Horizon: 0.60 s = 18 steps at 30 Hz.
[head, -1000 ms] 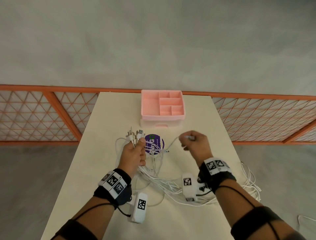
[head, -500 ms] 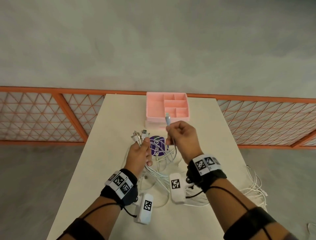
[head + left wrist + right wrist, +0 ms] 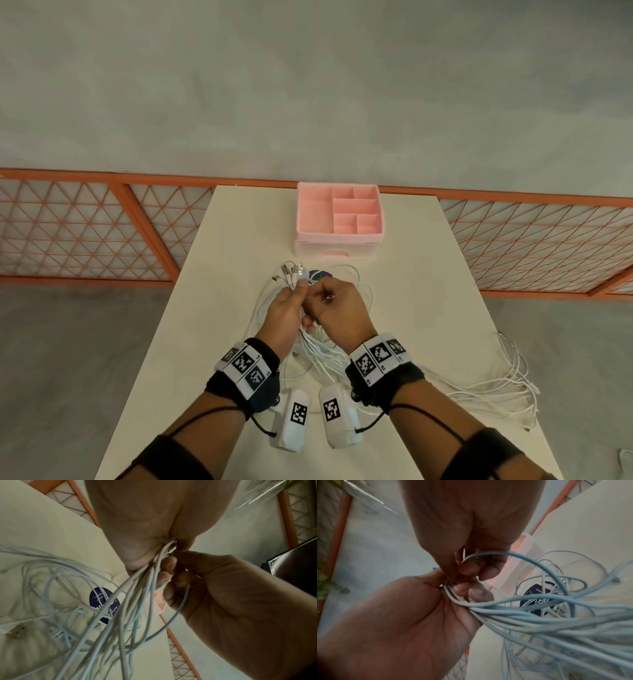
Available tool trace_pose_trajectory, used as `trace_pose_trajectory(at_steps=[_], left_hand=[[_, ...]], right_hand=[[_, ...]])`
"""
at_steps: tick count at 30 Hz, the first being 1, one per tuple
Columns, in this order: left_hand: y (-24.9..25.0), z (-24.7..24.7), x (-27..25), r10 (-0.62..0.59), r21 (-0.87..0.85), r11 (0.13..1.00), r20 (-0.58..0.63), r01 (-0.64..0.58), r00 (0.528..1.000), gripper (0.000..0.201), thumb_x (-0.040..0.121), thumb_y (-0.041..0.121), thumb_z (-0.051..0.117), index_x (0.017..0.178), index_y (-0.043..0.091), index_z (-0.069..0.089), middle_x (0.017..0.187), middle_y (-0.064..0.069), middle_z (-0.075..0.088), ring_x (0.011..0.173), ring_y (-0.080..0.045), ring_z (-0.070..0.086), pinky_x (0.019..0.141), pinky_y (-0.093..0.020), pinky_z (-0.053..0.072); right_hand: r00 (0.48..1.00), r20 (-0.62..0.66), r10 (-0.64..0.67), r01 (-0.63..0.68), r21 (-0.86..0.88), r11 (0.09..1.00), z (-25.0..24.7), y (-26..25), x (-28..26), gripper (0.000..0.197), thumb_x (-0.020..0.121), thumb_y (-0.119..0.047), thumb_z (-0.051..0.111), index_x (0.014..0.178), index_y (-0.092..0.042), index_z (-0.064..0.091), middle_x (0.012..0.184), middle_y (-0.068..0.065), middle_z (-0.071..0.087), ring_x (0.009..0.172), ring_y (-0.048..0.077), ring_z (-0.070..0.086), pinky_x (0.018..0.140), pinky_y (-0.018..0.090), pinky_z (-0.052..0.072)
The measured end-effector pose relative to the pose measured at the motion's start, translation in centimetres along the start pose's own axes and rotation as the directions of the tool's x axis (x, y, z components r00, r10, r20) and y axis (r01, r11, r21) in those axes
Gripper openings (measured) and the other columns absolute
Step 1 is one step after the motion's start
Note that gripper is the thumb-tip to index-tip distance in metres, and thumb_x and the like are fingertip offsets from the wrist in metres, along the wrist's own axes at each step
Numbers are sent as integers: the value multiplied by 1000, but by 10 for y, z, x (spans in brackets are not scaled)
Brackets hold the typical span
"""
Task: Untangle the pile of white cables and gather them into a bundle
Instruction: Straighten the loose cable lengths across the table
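Left hand (image 3: 286,310) around white cables (image 3: 322,356)

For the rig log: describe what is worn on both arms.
Each wrist carries a black fabric wrist band topped with white square-code marker tags, a white tagged camera pod below, thin black cables and a black forearm sleeve.

We see the left hand (image 3: 286,310) gripping a bunch of white cables (image 3: 322,356), their plugs (image 3: 292,271) fanned above the fist. The right hand (image 3: 337,308) touches it, fingers curled at the same bunch. More cable (image 3: 507,387) trails over the table (image 3: 428,274) edge, and a pink organizer (image 3: 339,214) stands beyond.
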<state>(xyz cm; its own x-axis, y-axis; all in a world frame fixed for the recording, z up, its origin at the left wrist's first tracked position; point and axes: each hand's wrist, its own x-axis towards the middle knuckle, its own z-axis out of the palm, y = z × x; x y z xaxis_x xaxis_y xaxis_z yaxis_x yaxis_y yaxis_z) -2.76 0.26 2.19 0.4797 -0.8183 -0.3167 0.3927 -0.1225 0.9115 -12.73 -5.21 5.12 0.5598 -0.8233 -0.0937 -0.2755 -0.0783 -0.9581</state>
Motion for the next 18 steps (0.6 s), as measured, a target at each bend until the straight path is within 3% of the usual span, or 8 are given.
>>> trace_pose_trajectory(at_steps=[2, 4, 6, 9, 12, 14, 16, 18], left_hand=[[-2, -2, 3, 16, 35, 999, -69, -14, 997, 65, 94, 48, 53, 106, -16, 56, 77, -21, 57, 56, -23, 51, 50, -31, 42], [-4, -5, 6, 25, 66, 998, -137, -16, 990, 49, 100, 42, 51, 99, -6, 61, 78, -18, 62, 66, -26, 58, 57, -35, 46], [-3, -6, 7, 32, 85, 996, -148, -20, 988, 38, 105, 33, 46, 87, 2, 61, 72, -10, 61, 61, -22, 57, 54, -32, 46], [1, -2, 1, 57, 101, 994, -58, -51, 997, 39, 106, 28, 43, 82, 5, 64, 63, -7, 57, 50, -17, 51, 47, -28, 41], [3, 6, -4, 55, 138, 989, 49, -61, 997, 36, 108, 20, 38, 93, 1, 64, 69, -16, 56, 52, -19, 52, 46, -28, 42], [5, 12, -6, 82, 186, 977, 117, -103, 990, 32, 108, 14, 35, 100, 8, 65, 81, -23, 60, 63, -28, 56, 58, -32, 46], [7, 14, -9, 104, 209, 968, 170, -139, 980, 28, 106, 11, 36, 99, 15, 62, 91, -28, 61, 80, -35, 56, 73, -41, 47], [9, 12, -9, 110, 236, 959, 192, -155, 975, 23, 103, 10, 40, 94, 14, 61, 90, -29, 61, 82, -34, 57, 76, -43, 47]], right_hand=[[995, 62, -78, 83, -100, 991, 0, 3, -2, 17, 88, -5, 59, 93, -11, 74, 71, 9, 69, 58, 13, 61, 58, 23, 50], [985, 129, -112, 135, -192, 972, -3, 2, -3, 24, 89, -7, 60, 101, -20, 77, 80, -2, 70, 69, 8, 63, 69, 24, 53], [988, 122, -99, 120, -182, 976, -9, 0, -1, 14, 92, -17, 64, 95, -17, 78, 83, -6, 70, 76, 6, 65, 76, 28, 53], [992, -2, -128, 126, -160, 979, -16, -3, 10, 15, 92, -25, 65, 103, -17, 72, 98, -6, 66, 89, 4, 63, 82, 28, 52], [981, 66, -183, 193, -211, 958, -16, -14, 16, 37, 96, -32, 59, 132, -25, 55, 126, -9, 53, 107, 4, 55, 95, 25, 48], [969, 154, -192, 229, -272, 935, -15, -23, 17, 46, 99, -33, 54, 143, -23, 45, 136, -7, 48, 117, 6, 50, 102, 23, 41], [963, 176, -205, 254, -328, 910, -13, -25, 20, 47, 101, -33, 51, 145, -18, 45, 140, -1, 49, 124, 11, 50, 107, 26, 38], [965, 164, -206, 253, -364, 896, -13, -26, 23, 45, 101, -31, 50, 143, -14, 49, 141, 3, 54, 127, 15, 52, 109, 28, 38]])
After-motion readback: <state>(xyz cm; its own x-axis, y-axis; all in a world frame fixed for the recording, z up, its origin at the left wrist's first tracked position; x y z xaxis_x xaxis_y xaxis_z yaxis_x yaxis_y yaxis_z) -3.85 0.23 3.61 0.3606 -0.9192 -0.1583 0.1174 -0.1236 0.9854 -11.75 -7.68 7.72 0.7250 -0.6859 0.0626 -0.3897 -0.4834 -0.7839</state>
